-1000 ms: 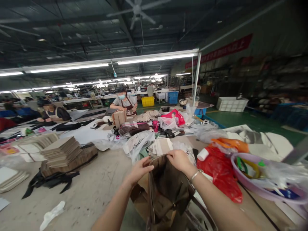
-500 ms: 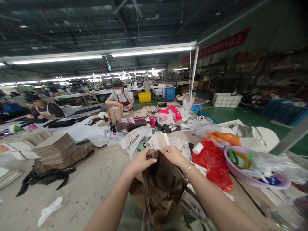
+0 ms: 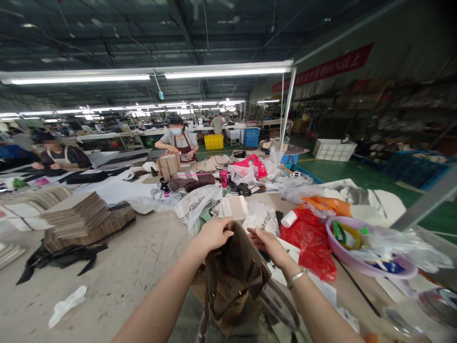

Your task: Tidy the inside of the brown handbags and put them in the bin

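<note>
A brown paper bag [image 3: 232, 276] stands half folded on the worktable [image 3: 143, 271] right in front of me. My left hand [image 3: 213, 234] pinches its top edge, fingers closed round the paper. My right hand [image 3: 268, 244] hovers at the bag's right side with fingers stretched out, touching or just off the rim; a silver bracelet sits on that wrist. The bag's dark handles hang low at its right.
A stack of flat brown bags [image 3: 84, 219] lies at left over black straps. A red plastic bag [image 3: 312, 243] and a purple basin [image 3: 364, 250] with tape rolls sit at right. Plastic bags, card stacks and a pink cup [image 3: 224, 178] crowd the middle. Two people work at the far side.
My right hand has let go of the bag's top edge and opened, dropping to its right side. The bag has folded narrower under my left hand. The view has shifted slightly.
</note>
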`<control>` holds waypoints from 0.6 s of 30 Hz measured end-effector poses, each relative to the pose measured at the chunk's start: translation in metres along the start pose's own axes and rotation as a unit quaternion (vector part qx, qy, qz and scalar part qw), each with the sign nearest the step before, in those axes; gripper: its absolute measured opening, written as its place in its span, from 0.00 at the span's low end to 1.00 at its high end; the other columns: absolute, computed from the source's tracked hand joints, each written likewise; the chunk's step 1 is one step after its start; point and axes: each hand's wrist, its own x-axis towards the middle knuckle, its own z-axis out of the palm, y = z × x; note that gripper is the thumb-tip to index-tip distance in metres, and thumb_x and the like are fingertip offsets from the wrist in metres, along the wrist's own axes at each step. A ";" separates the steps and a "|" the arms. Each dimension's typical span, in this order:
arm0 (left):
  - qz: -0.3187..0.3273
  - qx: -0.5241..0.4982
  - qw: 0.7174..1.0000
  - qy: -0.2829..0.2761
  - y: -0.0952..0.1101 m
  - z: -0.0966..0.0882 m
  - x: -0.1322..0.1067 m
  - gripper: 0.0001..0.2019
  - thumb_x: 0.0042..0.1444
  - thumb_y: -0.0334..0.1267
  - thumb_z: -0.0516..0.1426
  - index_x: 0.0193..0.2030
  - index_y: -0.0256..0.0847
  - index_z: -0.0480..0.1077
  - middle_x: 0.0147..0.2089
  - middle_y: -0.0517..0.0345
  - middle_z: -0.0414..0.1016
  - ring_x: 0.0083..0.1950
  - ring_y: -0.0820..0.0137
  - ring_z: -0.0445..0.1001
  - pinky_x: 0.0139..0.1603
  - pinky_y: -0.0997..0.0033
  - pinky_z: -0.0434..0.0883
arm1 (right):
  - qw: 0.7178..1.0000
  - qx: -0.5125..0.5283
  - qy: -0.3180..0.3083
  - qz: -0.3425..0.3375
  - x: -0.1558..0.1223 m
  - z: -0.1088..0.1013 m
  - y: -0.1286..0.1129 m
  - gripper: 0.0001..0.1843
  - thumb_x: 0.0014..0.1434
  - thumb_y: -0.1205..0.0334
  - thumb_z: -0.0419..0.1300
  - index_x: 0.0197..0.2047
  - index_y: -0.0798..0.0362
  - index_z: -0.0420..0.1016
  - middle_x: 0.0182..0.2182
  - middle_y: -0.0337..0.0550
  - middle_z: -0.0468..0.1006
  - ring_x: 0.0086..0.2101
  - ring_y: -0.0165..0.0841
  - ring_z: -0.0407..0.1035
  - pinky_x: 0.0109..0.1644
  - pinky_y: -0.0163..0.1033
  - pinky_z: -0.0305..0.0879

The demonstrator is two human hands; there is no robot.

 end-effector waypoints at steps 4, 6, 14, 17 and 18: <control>-0.044 0.033 0.998 -0.008 0.004 -0.002 0.004 0.14 0.58 0.43 0.48 0.39 0.42 0.74 0.39 0.51 0.78 0.43 0.62 0.74 0.42 0.68 0.65 | 1.000 -0.016 0.009 0.007 -0.015 0.000 0.009 0.32 0.51 0.38 0.58 0.50 0.55 0.73 0.40 0.46 0.76 0.37 0.35 0.70 0.46 0.42 0.65; -0.056 0.022 0.998 0.005 0.002 -0.004 0.001 0.14 0.58 0.41 0.49 0.37 0.41 0.75 0.38 0.51 0.78 0.42 0.63 0.74 0.41 0.69 0.65 | 0.999 -0.012 0.038 0.005 -0.022 -0.007 0.017 0.32 0.50 0.39 0.60 0.50 0.54 0.73 0.41 0.47 0.77 0.37 0.36 0.71 0.47 0.43 0.66; -0.060 -0.181 0.962 0.193 -0.011 -0.057 -0.044 0.12 0.55 0.37 0.50 0.37 0.42 0.76 0.38 0.59 0.79 0.40 0.67 0.74 0.45 0.70 0.67 | 0.989 0.031 0.139 0.045 -0.035 -0.050 0.089 0.35 0.43 0.32 0.58 0.45 0.51 0.76 0.36 0.48 0.78 0.35 0.42 0.74 0.43 0.46 0.68; -0.086 -0.290 0.905 0.298 -0.015 -0.090 -0.056 0.12 0.53 0.40 0.53 0.37 0.40 0.76 0.37 0.59 0.79 0.42 0.66 0.74 0.45 0.70 0.68 | 0.994 0.038 0.085 0.059 -0.041 -0.021 0.101 0.40 0.40 0.28 0.57 0.47 0.49 0.75 0.39 0.50 0.77 0.40 0.45 0.72 0.45 0.47 0.67; -0.096 -0.337 0.883 0.313 -0.016 -0.098 -0.059 0.13 0.51 0.41 0.54 0.37 0.38 0.76 0.35 0.59 0.79 0.40 0.65 0.74 0.42 0.71 0.69 | 0.996 0.037 0.064 0.053 -0.043 -0.008 0.102 0.41 0.41 0.27 0.54 0.48 0.48 0.74 0.42 0.51 0.77 0.43 0.46 0.71 0.46 0.48 0.66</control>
